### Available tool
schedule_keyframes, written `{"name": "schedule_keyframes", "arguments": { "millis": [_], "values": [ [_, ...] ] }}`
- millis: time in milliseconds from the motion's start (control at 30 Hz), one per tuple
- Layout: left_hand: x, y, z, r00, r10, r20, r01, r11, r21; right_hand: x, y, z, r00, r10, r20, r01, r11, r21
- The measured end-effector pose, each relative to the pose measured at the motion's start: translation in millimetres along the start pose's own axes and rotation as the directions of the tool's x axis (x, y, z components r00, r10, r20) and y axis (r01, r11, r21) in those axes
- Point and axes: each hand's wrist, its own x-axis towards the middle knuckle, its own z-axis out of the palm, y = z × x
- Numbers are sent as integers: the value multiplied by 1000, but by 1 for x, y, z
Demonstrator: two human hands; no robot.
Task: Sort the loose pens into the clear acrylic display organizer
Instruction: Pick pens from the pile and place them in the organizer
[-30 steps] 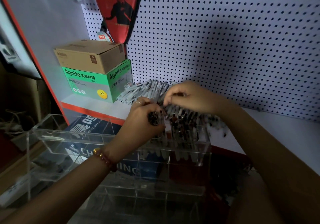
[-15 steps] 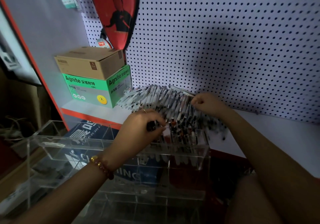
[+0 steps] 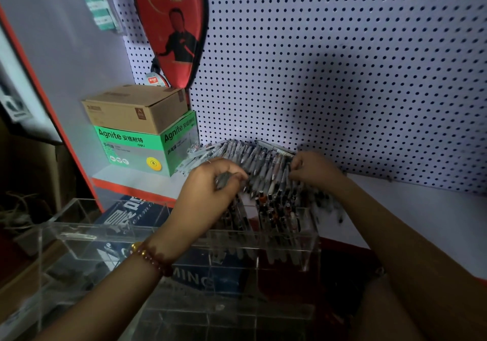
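Our right hand [image 3: 315, 169] is moving back, pinching loose pens [image 3: 259, 160]; our left hand [image 3: 208, 190] is gripping a dark pen [image 3: 224, 178], which we're slotting upright into the acrylic organizer [image 3: 308, 246].

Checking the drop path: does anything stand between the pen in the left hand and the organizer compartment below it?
Nothing visible does. The left hand grips a blurred pen just above the open top of the clear acrylic organizer; only standing pens already fill the compartment's right part.

A white pegboard [image 3: 342, 77] forms the far wall, crossed by a dim shadow. A red paddle cover [image 3: 171, 24] hangs at its left. On the white shelf [image 3: 434, 209], far left, a cardboard box [image 3: 131, 109] tops a green box [image 3: 131, 148].
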Motion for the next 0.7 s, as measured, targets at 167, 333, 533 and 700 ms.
{"name": "schedule_keyframes", "arguments": {
  "millis": [167, 333, 533, 700],
  "values": [
    [14, 6, -1, 998, -59, -20, 54, 974, -218, -12, -48, -17, 951, -245, -187, 287, 927, 242],
    [26, 9, -8, 995, -93, 23, 94, 897, -433, -36, -89, -24, 872, -470, -134, 481, 776, 409],
    [30, 8, -18, 984, -161, -78, 93, 831, -549, -39, -110, -22, 824, -566, -32, 498, 694, 520],
    [34, -4, -28, 958, -238, -162, 112, 825, -553, 12, -90, -30, 947, -322, 2, 289, 853, 436]
  ]
}}
